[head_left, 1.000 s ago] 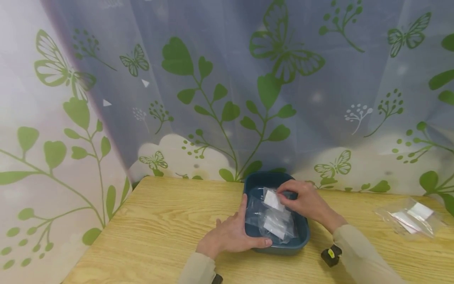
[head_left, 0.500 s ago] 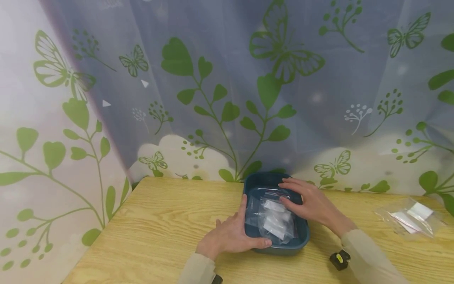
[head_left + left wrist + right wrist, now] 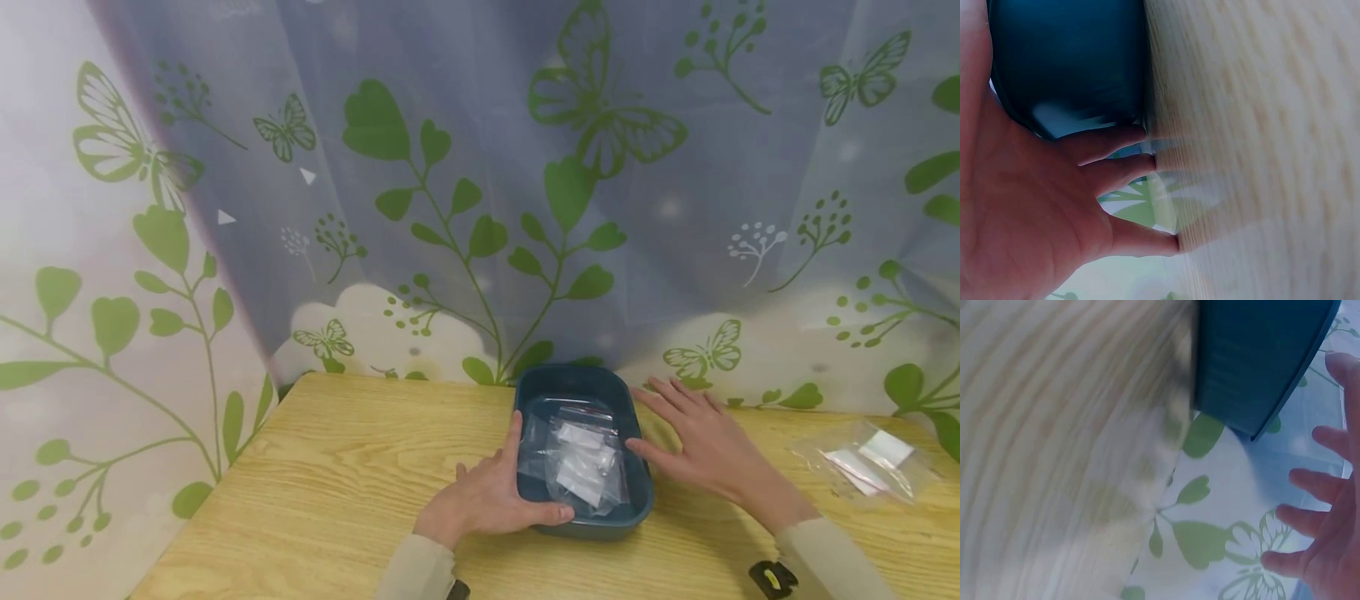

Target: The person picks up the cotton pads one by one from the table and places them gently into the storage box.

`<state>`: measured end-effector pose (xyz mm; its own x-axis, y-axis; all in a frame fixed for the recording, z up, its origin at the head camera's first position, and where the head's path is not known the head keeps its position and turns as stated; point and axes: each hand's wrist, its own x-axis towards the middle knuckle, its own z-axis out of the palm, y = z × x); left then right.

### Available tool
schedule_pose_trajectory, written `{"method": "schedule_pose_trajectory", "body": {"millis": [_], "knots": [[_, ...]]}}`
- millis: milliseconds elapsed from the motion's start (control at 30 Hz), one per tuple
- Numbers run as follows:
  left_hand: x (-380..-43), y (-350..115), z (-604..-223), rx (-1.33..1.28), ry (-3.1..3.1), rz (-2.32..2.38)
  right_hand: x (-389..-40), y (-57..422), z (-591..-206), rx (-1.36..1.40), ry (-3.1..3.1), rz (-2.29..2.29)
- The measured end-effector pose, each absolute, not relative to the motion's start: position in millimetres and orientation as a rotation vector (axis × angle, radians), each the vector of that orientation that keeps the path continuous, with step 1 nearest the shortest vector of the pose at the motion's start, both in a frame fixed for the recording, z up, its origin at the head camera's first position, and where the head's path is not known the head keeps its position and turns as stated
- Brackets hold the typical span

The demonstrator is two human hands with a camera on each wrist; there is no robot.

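Touching the bin [image 3: 600,531], the left hand [image 3: 483,498] lies with its fingers extended, thumb at the near rim; only the left wrist view shows three fingertips [image 3: 1169,244] down at the table [image 3: 337,458]. The right hand [image 3: 712,450] spreads its fingers by the right rim, holding nothing. Only the head view shows bags [image 3: 588,471] inside the bin and another bag [image 3: 870,467] on the table, farther right.

Surface [image 3: 337,467] was basically yellowish wood grain, with a dark blue plastic tub [image 3: 585,531] sitting by the back edge and some clear plastic baggies [image 3: 862,472] with white pieces inside off to its right.
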<state>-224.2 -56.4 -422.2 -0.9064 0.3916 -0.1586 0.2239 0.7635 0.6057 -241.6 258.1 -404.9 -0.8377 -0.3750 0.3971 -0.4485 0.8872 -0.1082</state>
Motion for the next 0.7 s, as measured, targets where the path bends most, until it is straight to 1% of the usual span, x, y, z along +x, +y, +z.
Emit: {"method": "schedule_pose_trajectory", "body": {"millis": [233, 700], "knots": [[-223, -56, -423, 0.484, 2.7, 0.878, -233, 274, -409, 0.505, -2.706, 0.073], [-222, -56, -422, 0.473, 2.698, 0.863, -218, 305, -411, 0.39, -2.724, -0.011]]}}
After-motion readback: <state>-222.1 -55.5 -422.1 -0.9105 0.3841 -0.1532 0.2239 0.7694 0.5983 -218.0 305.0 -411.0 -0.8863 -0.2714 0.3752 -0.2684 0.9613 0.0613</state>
